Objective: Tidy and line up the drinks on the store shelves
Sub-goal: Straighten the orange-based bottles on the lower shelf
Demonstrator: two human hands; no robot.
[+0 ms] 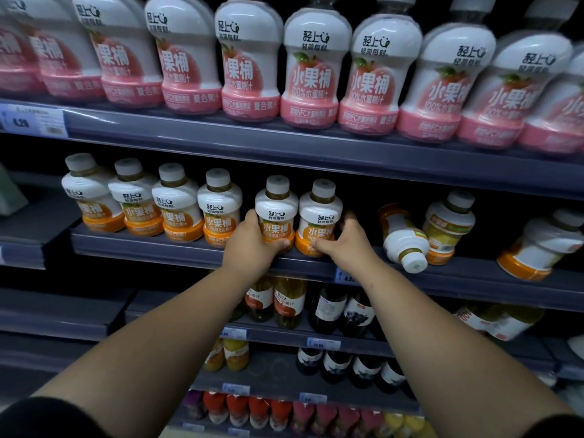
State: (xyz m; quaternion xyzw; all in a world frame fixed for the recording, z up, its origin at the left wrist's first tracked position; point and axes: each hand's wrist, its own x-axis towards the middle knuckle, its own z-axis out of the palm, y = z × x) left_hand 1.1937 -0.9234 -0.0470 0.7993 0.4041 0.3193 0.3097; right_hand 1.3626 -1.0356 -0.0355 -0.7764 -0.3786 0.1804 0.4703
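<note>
Orange-banded juice bottles, middle shelf (pixel 303 263): two stand upright at the front edge, the fifth bottle (pixel 276 213) clasped low by the left hand (pixel 252 245) and the sixth bottle (pixel 320 216) by the right hand (pixel 344 241), with fingers curled round each. Step judged in hand: the pair is being squared up with the row of four (pixel 177 200) at nine o'clock, from which a small gap is seen. Next called for: that gap to be closed, then the toppled bottle (pixel 403 238) at three o'clock to be stood upright.
</note>
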